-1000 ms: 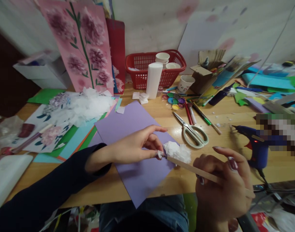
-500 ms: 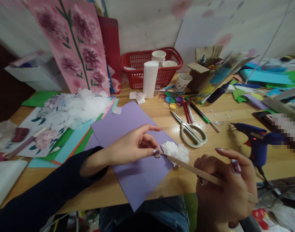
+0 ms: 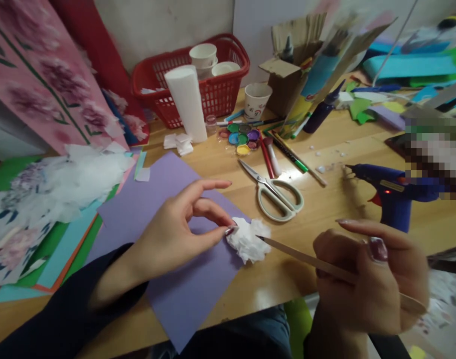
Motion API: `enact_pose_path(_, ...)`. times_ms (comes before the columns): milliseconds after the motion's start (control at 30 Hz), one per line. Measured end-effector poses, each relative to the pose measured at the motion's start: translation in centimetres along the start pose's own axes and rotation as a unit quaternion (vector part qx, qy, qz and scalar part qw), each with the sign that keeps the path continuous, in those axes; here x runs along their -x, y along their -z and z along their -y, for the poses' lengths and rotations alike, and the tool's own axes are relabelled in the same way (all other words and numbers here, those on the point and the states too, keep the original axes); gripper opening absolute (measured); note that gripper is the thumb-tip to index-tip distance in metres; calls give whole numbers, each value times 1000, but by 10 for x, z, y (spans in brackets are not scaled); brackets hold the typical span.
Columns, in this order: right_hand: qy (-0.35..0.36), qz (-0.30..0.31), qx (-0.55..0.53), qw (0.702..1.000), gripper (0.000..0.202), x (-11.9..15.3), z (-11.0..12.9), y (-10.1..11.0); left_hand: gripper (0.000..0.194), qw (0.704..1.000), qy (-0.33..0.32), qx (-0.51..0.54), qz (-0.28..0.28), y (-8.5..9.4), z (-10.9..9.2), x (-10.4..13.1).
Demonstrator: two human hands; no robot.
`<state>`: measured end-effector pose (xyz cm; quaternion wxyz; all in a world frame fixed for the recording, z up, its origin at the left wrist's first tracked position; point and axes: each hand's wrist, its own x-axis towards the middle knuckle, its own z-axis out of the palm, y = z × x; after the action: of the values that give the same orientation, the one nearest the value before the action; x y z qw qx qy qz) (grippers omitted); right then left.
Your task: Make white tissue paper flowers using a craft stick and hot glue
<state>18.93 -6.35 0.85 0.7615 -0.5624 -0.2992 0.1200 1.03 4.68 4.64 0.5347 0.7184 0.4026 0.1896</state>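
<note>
A crumpled white tissue-paper flower (image 3: 249, 240) lies at the right edge of a purple sheet (image 3: 175, 294). My left hand (image 3: 186, 224) pinches the flower's left edge between thumb and fingers, with the index finger stretched out above. Low on the right, my right hand (image 3: 370, 279) is closed around a slim, pale wooden stick (image 3: 306, 257). The stick slants up to the left, and its dark tip is at the flower's right side. Whether the tip touches the paper, I cannot tell. Silver-and-beige scissors (image 3: 274, 197) lie just beyond the flower.
A blue glue gun (image 3: 394, 194) with a lit red light sits right of the scissors. Behind are paint pots (image 3: 243, 137), pens, a paper cup (image 3: 256, 102), a white paper roll (image 3: 186, 102) and a red basket (image 3: 156, 107). White tissue (image 3: 78, 174) is heaped at left.
The stick's dark tip has moved from my left fingertips to the flower's right side. My left fingers now hold the flower's edge. The view has shifted, so the table's objects appear further left.
</note>
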Motion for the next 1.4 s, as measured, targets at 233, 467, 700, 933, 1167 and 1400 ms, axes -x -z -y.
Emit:
enact_pose_path(233,25,61,18,998,17,-12,-8,9,60,996,-29,-87,14,-26,-2,-13)
enact_pose_path(467,38,-14,88,995,21,-8,-7,4,64,987,-96,-130,23,-32,8,-15)
enact_pose_path(700,54,15,85,995,19,-9,-11,5,68,934,-263,-233,65,-24,10,-15)
enact_pose_path(933,-14,85,85,993,18,-8,-6,18,69,901,-300,-299,90,-24,14,-14)
enact_pose_path(1167,-25,82,51,995,18,-9,-5,19,57,883,-295,-360,59,-26,17,-12)
enact_pose_path(1400,-38,132,81,987,19,-8,-2,27,55,881,-298,-364,45,-29,18,-11)
